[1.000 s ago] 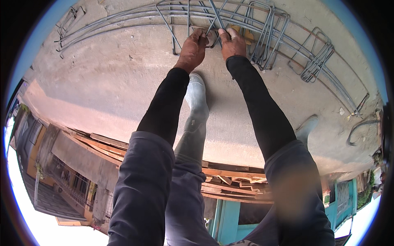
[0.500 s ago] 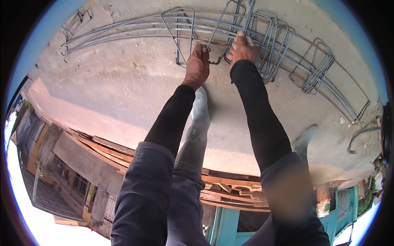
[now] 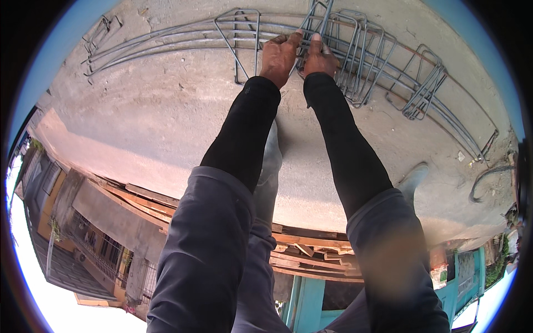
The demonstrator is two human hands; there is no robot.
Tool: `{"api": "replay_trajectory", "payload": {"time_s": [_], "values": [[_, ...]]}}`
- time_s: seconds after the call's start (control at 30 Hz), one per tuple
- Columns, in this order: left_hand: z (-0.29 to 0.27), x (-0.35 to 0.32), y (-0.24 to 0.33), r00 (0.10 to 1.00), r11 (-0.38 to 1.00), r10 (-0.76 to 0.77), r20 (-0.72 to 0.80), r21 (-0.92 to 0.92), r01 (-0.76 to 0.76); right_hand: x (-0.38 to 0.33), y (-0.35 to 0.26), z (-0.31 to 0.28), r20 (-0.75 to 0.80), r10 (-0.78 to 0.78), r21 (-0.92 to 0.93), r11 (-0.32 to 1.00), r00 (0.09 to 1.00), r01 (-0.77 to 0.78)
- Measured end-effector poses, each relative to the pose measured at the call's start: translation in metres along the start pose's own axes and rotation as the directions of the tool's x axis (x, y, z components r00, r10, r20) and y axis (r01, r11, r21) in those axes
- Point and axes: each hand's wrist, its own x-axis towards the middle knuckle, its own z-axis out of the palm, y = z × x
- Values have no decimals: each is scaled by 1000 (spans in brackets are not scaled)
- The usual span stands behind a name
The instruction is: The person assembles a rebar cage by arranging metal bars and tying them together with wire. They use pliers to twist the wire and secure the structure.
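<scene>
Head view: your left hand (image 3: 279, 60) and right hand (image 3: 321, 60) are set side by side, close together, at the upper middle of the view. The fingers of both are curled in at a bent metal frame (image 3: 327, 12), parts of which extend beyond your fingertips. The contact points are partly covered by your hands; you cannot tell from this view whether either is clamped firmly.

The frame lies directly at and ahead of your hands, across several long metal rods (image 3: 180, 50). These rods run along the ground (image 3: 183, 116) to both sides; their curve follows the lens.

To the left of your left hand, a separate bent frame (image 3: 235, 50) stands across the rods, apart from the hand. Just beside your right hand, on its right, locate a cluster of bent frames (image 3: 362, 64). A further bundle of frames (image 3: 425, 97) is well to the right on the same rods. Your gray boots (image 3: 270, 150) are nearer you than the rods.
</scene>
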Motion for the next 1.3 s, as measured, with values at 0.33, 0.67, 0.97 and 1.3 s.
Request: {"api": "replay_trajectory", "payload": {"time_s": [0.33,0.67,0.97,1.3], "values": [[-9,-16,-24,939,930,208,-275,353,-103,3,23,-8,-9,-151,-151,977,989,147],[-56,14,-44,919,895,235,-317,439,-77,-18,49,-1,115,-53,-184,980,992,74],[-91,13,-58,662,890,125,-739,379,254,-40,7,19,400,-192,-651,628,896,425],[-83,13,-49,841,958,263,-473,233,-169,-39,50,-37,378,-142,-652,661,915,372]]}}
